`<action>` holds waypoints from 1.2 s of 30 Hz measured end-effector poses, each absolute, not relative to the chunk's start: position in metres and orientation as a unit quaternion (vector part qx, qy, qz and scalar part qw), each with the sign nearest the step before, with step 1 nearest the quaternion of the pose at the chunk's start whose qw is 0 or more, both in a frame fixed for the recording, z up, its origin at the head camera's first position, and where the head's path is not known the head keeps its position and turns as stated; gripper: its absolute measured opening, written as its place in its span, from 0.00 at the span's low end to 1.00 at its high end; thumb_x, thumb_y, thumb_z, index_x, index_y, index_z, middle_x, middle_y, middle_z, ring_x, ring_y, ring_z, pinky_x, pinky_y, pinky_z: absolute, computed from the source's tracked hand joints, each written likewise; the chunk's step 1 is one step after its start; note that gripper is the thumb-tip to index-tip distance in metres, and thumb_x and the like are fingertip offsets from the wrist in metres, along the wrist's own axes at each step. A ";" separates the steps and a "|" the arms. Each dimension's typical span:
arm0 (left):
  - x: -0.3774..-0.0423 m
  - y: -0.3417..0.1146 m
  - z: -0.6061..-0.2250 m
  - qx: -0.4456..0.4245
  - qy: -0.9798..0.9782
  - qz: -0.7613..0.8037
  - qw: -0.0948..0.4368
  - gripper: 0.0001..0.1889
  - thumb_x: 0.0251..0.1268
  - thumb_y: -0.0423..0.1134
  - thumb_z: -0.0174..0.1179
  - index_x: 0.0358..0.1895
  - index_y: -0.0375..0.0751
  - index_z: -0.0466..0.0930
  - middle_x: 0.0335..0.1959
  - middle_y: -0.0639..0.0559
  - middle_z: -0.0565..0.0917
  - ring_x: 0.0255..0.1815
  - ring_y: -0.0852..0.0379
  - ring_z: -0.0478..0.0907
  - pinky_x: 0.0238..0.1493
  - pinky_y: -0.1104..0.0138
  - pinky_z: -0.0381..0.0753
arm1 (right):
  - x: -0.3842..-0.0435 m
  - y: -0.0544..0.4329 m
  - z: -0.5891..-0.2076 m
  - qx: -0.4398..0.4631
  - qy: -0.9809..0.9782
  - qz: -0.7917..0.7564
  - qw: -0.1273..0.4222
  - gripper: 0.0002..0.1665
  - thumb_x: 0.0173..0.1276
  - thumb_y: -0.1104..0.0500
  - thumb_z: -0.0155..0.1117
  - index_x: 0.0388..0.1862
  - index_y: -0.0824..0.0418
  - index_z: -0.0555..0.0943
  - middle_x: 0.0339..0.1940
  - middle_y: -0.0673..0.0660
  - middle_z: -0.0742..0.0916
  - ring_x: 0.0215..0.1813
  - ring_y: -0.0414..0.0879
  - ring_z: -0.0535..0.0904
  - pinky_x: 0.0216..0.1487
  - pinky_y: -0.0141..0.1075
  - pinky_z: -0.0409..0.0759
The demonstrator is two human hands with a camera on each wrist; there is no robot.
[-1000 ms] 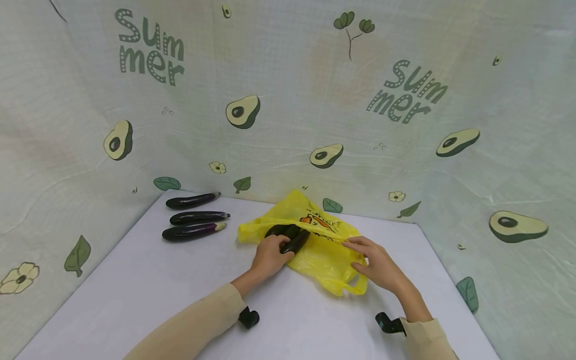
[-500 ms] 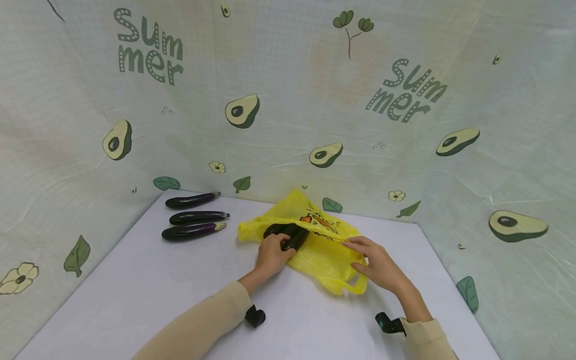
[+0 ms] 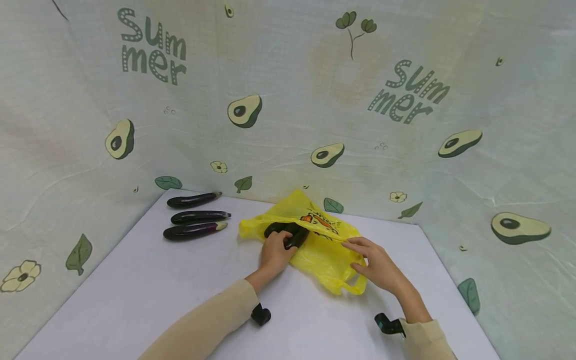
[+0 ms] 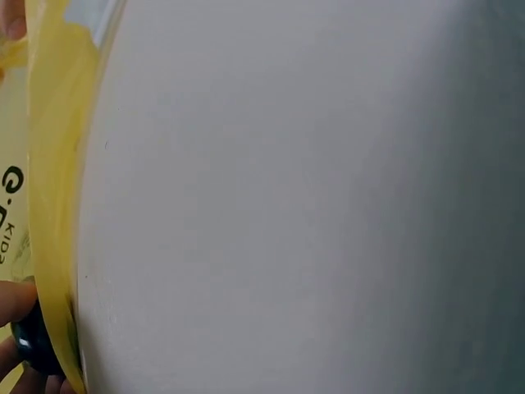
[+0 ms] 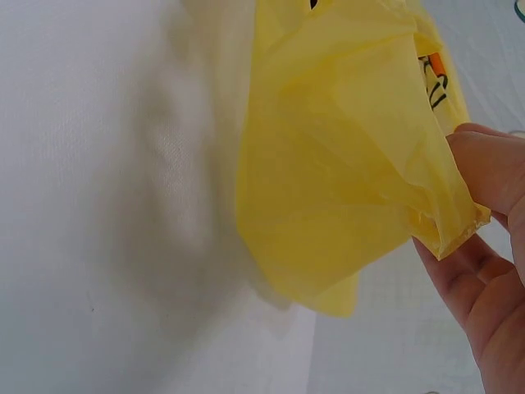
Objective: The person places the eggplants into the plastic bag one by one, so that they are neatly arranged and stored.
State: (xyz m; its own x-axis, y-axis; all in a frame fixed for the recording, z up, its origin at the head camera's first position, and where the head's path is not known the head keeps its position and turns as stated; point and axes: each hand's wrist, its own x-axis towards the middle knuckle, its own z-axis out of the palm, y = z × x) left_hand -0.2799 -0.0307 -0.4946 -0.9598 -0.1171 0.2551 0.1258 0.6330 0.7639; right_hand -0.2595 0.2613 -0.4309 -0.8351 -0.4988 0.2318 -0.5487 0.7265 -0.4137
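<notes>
On the left of the table (image 3: 117, 295) lie three eggplants, apart and roughly parallel: a back eggplant (image 3: 191, 201), a middle eggplant (image 3: 198, 217) and a front eggplant (image 3: 191, 231); right of them, the left hand (image 3: 276, 252) grasps a dark eggplant (image 3: 295, 239) in the mouth of the yellow bag (image 3: 321, 260), another eggplant (image 3: 273, 228) just beside it; farthest right, the right hand (image 3: 375, 262) pinches the bag's edge between thumb and fingers, lifting the mouth open.
</notes>
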 end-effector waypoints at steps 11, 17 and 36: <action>-0.280 -0.032 -0.493 -0.002 -0.909 -0.397 0.128 0.20 0.64 0.43 0.77 0.57 0.43 0.86 0.45 0.46 0.83 0.42 0.50 0.80 0.50 0.51 0.83 | -0.261 0.262 -0.431 0.288 -0.926 0.235 0.061 0.38 0.60 0.72 0.80 0.70 0.58 0.83 0.69 0.60 0.82 0.63 0.56 0.82 0.59 0.50 0.86; -0.277 -0.033 -0.492 0.004 -0.914 -0.387 0.121 0.21 0.63 0.46 0.78 0.56 0.44 0.86 0.46 0.46 0.84 0.43 0.49 0.81 0.50 0.50 0.84 | -0.261 0.263 -0.430 0.293 -0.924 0.236 0.064 0.38 0.60 0.72 0.80 0.70 0.58 0.83 0.69 0.60 0.82 0.62 0.56 0.83 0.58 0.50 0.86; -0.281 -0.031 -0.491 0.037 -0.924 -0.364 0.107 0.22 0.58 0.55 0.80 0.48 0.49 0.83 0.34 0.53 0.79 0.33 0.54 0.76 0.35 0.59 0.77 | -0.260 0.263 -0.432 0.292 -0.924 0.239 0.061 0.38 0.61 0.72 0.80 0.70 0.58 0.83 0.69 0.61 0.82 0.64 0.58 0.82 0.59 0.51 0.86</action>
State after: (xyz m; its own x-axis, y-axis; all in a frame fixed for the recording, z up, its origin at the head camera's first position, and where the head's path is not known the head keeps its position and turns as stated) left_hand -0.2807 -0.0310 -0.4910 -0.9744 -0.1466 0.1702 0.0089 0.7321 0.6811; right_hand -0.2602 0.2628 -0.4319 -0.8218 -0.5107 0.2528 -0.5692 0.7154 -0.4053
